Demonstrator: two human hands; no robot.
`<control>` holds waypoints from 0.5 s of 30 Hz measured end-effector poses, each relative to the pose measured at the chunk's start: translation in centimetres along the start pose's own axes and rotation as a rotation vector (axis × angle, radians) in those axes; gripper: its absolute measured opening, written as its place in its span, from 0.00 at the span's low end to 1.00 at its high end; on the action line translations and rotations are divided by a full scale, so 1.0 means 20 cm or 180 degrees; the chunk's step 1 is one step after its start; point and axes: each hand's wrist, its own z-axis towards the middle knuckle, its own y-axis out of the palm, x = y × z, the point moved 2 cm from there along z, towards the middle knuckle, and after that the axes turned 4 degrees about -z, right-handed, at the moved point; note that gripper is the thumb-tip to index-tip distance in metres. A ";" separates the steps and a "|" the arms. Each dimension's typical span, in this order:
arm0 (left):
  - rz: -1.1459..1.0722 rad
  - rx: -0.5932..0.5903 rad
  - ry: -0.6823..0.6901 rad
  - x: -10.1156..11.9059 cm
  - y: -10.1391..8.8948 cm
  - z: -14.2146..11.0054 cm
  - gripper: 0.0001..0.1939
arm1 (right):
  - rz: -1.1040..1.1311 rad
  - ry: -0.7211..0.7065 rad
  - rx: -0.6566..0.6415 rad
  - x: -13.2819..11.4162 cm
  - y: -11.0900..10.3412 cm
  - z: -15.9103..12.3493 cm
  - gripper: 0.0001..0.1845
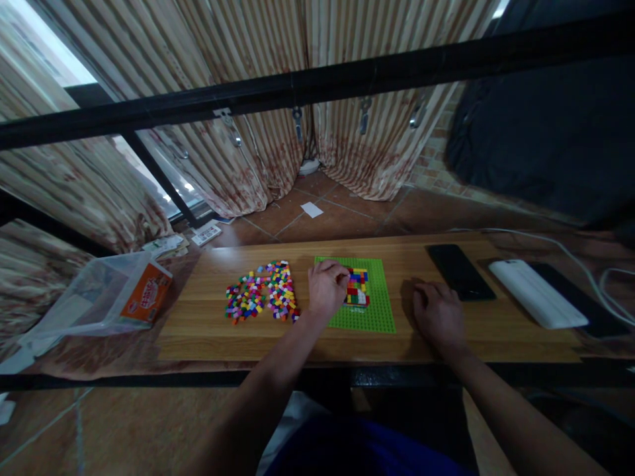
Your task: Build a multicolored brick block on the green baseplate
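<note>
My left hand [327, 289] is over the left part of a green studded baseplate [380, 317], its thumb and fingertips pinched together beside a block of toy bricks. Whatever the pinch holds is too small or hidden to make out. That brick block [358, 291] is built of red, yellow, blue, green and white pieces, and my fingers cover its left edge. Right of the baseplate, my right hand [440, 316] rests on the wooden board with its fingers loosely curled; nothing shows in them. Loose coloured bricks [282, 291] lie in heaps left of the baseplate.
The wooden board [198, 337] carries a black phone [461, 271] and a white device [538, 294] at the right, near a white cable [560, 244]. A clear plastic bin [99, 291] with an orange label stands at the left. A dark rail [278, 87] crosses before the curtains.
</note>
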 end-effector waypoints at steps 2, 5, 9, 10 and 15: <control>0.0049 -0.0004 0.0046 0.00 0.00 0.00 0.06 | -0.0019 -0.0029 -0.0004 0.00 0.00 0.00 0.16; 0.0217 -0.0050 0.0203 0.01 0.00 -0.01 0.07 | -0.0035 -0.0078 -0.0004 -0.01 -0.01 0.00 0.17; 0.0530 -0.0206 0.0524 0.02 -0.01 -0.03 0.09 | -0.0058 -0.0015 0.0006 -0.01 -0.01 0.00 0.17; 0.0596 -0.0255 0.0578 0.03 -0.02 -0.03 0.09 | -0.0054 -0.0008 -0.0007 -0.01 -0.01 0.00 0.16; 0.0891 -0.0434 0.0668 0.04 -0.02 -0.05 0.11 | -0.0021 -0.0015 -0.0014 -0.02 -0.01 0.00 0.16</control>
